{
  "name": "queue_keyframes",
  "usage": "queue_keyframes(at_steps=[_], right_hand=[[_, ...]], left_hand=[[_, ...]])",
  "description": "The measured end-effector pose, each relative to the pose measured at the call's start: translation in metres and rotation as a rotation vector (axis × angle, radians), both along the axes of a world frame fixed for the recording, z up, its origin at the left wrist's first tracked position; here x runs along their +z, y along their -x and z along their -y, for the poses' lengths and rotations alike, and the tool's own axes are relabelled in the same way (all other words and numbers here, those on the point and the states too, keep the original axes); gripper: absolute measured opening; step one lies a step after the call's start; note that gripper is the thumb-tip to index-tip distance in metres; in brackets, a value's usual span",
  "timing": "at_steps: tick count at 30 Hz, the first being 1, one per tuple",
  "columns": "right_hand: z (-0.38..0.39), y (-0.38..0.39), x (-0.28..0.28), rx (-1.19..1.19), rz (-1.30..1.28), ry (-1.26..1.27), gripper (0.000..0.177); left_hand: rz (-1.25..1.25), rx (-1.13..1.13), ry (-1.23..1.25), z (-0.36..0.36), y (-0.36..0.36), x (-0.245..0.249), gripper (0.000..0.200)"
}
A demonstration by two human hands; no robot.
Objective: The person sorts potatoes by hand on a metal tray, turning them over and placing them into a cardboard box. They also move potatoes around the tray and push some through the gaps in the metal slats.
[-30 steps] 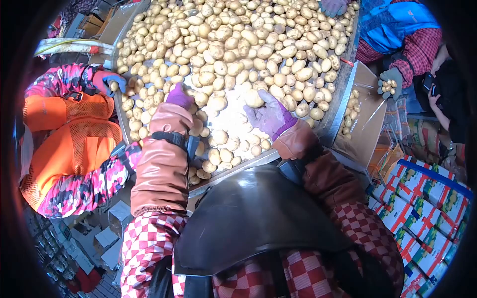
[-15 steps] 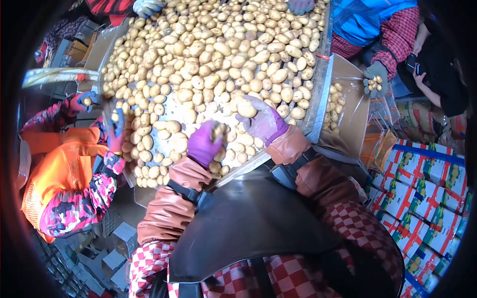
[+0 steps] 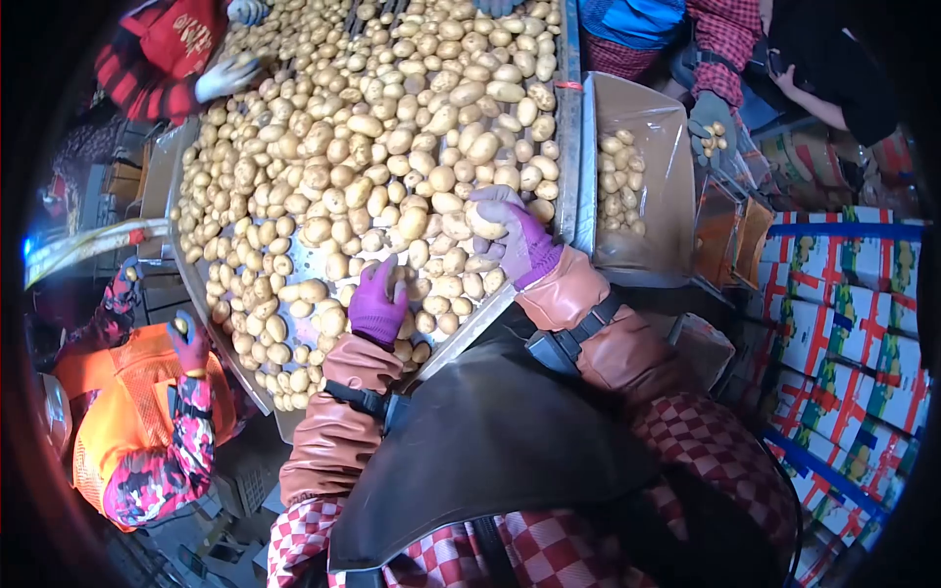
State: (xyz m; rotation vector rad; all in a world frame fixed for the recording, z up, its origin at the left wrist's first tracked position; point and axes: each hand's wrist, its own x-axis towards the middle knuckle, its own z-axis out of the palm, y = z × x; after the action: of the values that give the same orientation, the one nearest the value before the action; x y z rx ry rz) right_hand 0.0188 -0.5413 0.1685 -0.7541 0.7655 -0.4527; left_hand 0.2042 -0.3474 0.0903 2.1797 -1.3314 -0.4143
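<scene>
Both my hands wear purple gloves above a table (image 3: 441, 355) heaped with pale potatoes (image 3: 365, 125). My left hand (image 3: 378, 302) is at the near edge of the heap, its fingers apart and nothing seen between them, with potatoes right beside it. To its right, my right hand (image 3: 512, 235) has its fingers curled round a potato (image 3: 484, 221). Other potatoes lie just left of and below that hand.
A co-worker in an orange vest (image 3: 132, 392) stands left, potato in hand. Another, in a red top (image 3: 181, 44), reaches over the heap. At the right are a box of potatoes (image 3: 642, 127), a co-worker's gloved hand (image 3: 712, 127) holding small potatoes, and stacked printed cartons (image 3: 843, 323).
The view has shifted. My left hand's fingers have opened and the potato at them is gone. My right hand still holds a potato. The red-clad co-worker's arm now reaches over the heap.
</scene>
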Motion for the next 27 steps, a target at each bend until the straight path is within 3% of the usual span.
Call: queue_keyframes(at_steps=[2, 6, 7, 10, 12, 15, 20, 21, 23, 25, 26, 27], right_hand=[[-0.001, 0.005, -0.013, -0.055, -0.002, 0.133, 0.026], [0.012, 0.013, 0.0, -0.109, -0.06, 0.036, 0.036], [0.012, 0.019, -0.008, -0.086, -0.059, 0.17, 0.039], [0.016, 0.031, -0.014, -0.11, 0.047, 0.074, 0.022], [0.016, 0.039, -0.029, -0.06, -0.041, 0.501, 0.026], [0.021, 0.063, -0.028, -0.22, 0.147, -0.223, 0.034], [0.037, 0.15, -0.037, -0.352, 0.122, -0.21, 0.038], [0.04, 0.174, -0.044, -0.385, 0.057, -0.131, 0.036], [0.05, 0.219, -0.041, -0.515, 0.063, -0.213, 0.035], [0.063, 0.276, -0.071, -0.624, -0.021, -0.021, 0.035], [0.074, 0.306, -0.087, -0.627, -0.133, 0.201, 0.035], [0.083, 0.326, -0.081, -0.437, -0.402, 0.595, 0.032]], left_hand=[[-0.076, 0.008, -0.04, 0.001, 0.0, 0.005, 0.052], [-0.036, -0.002, 0.015, 0.002, -0.002, -0.004, 0.05], [0.025, -0.009, 0.075, 0.002, -0.004, -0.01, 0.051], [0.003, -0.006, 0.04, 0.002, -0.004, -0.013, 0.052], [-0.031, 0.015, -0.029, 0.004, -0.002, -0.006, 0.047], [-0.05, 0.011, -0.03, 0.005, -0.009, -0.015, 0.044], [-0.12, 0.015, 0.008, 0.005, -0.017, -0.022, 0.038], [-0.234, 0.077, -0.04, 0.008, -0.018, -0.019, 0.038], [-0.451, 0.196, -0.141, 0.018, -0.014, 0.001, 0.039], [-0.506, 0.187, -0.092, 0.017, -0.02, -0.009, 0.04], [-0.53, 0.186, -0.068, 0.015, -0.025, -0.014, 0.04], [-0.487, 0.167, -0.062, 0.014, -0.026, -0.016, 0.039]])
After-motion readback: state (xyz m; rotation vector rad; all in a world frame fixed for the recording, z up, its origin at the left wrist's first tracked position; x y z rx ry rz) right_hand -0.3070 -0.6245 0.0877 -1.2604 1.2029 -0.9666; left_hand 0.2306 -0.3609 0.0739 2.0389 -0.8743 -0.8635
